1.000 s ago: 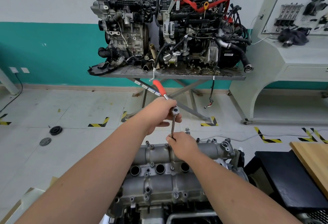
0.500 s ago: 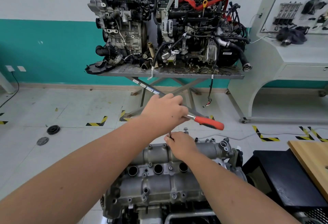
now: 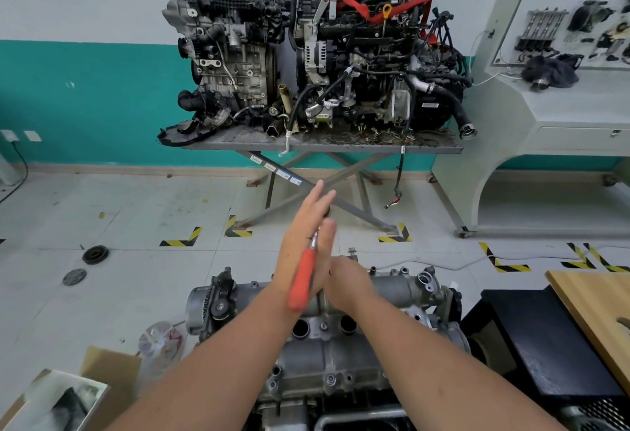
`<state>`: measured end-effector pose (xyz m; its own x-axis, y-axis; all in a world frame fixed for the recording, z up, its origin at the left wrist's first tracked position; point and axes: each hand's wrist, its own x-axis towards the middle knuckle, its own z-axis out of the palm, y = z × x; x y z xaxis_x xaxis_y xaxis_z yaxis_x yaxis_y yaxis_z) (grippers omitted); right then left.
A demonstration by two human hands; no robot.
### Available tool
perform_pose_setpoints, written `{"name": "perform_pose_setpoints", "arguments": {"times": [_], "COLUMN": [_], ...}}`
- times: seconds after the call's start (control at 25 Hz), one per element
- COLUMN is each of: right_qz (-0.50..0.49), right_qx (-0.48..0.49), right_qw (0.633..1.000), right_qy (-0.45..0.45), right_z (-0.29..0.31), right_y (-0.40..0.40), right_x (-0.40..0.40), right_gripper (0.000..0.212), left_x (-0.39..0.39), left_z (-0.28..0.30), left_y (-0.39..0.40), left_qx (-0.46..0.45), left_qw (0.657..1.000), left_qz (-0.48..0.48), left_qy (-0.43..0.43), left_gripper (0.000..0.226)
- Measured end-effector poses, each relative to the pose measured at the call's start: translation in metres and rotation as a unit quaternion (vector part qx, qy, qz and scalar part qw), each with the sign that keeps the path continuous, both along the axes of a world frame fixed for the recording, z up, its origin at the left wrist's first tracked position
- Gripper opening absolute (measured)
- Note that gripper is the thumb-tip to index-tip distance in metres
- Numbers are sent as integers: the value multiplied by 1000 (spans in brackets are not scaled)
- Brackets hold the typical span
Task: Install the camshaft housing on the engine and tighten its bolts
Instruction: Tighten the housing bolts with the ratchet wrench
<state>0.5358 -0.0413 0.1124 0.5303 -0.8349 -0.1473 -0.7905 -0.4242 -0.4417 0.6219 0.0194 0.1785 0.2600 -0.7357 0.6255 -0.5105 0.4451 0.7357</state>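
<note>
Workshop floor's grey tile with yellow-black hazard corners, teal stripe on the back wall. Two complete engines (image 3: 313,52) sit side by side on a scissor-leg table (image 3: 324,148). Bottom left, an open cardboard box (image 3: 102,383) holds something dark in plastic, can't make out what. Front and centre is the engine (image 3: 439,325) with the camshaft housing (image 3: 327,355) sitting on top, lower part cut off by the frame. Left hand (image 3: 306,243) has fingers straight out, flat against the red-handled ratchet (image 3: 301,280), not wrapped around it. Right hand (image 3: 347,282) is curled down at the housing's far edge; what it grips is hidden. One bolt (image 3: 352,253) sticks up just beyond it.
</note>
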Motion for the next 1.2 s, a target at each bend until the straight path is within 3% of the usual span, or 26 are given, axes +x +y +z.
{"name": "perform_pose_setpoints", "arguments": {"times": [0.08, 0.2, 0.44, 0.56, 0.8, 0.92, 1.08, 1.2], "right_qz": [-18, -33, -39, -42, -40, -39, -41, -46], "right_qx": [-14, -9, 13, 22, 20, 15, 18, 28], "right_qw": [1000, 999, 999, 999, 999, 999, 999, 998], "right_qy": [-9, -24, -18, -21, -25, -24, -24, -29], "right_z": [1, -2, -1, -2, -5, -5, -5, -6], "right_y": [1, -2, -3, -2, -4, -3, -4, -3], "right_x": [1, 0, 0, 1, 0, 0, 0, -1], "right_gripper": [33, 42, 39, 37, 38, 35, 35, 39], "left_x": [2, 8, 14, 20, 38, 45, 37, 25], "left_z": [7, 13, 20, 30, 49, 53, 60, 67], "left_y": [-5, -12, -21, -24, -20, -16, -19, -23], "left_qx": [73, 158, 195, 232, 347, 372, 396, 412], "left_qw": [981, 931, 882, 886, 899, 897, 893, 902], "left_qz": [-53, -119, -132, -142, -179, -183, -152, -102], "left_qy": [170, 306, 408, 376, 196, 155, 152, 83], "left_gripper": [41, 42, 26, 24, 28, 33, 25, 26]}}
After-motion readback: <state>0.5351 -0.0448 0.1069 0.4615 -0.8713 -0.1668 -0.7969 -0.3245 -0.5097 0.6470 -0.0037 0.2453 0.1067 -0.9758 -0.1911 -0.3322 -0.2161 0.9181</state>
